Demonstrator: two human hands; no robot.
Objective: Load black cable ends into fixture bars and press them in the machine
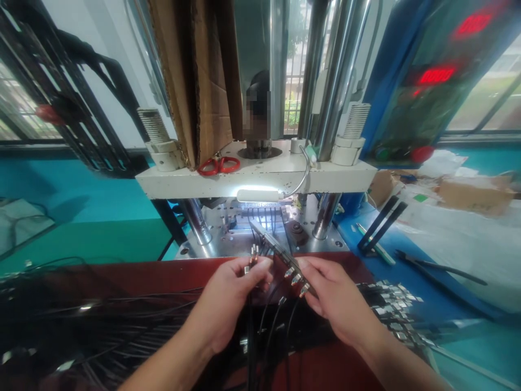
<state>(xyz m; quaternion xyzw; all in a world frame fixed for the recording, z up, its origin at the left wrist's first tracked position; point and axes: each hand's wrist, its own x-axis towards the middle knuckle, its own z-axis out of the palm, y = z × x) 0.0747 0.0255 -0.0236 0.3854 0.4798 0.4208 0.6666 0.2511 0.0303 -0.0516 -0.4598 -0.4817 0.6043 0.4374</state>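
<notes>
My left hand (240, 288) is closed around several black cables whose metal connector ends (254, 253) stick up above the fingers. The cables hang down below it. My right hand (331, 285) grips a narrow metal bar fixture (279, 250), tilted with its far end pointing up and left toward the press. Several small metal connectors (296, 278) sit along the near side of this bar, with thin black cables trailing under them. Both hands are close together over the dark red tabletop (171, 271), just in front of the press bed.
A press with a white plate (183, 184) stands ahead, lit by a lamp (259, 195). Red-handled scissors (218, 165) lie on the plate. Black cables (122, 326) cover the left; connector ends (393, 304) pile up at right, near pliers (439, 266). A control panel (431, 81) rises at right.
</notes>
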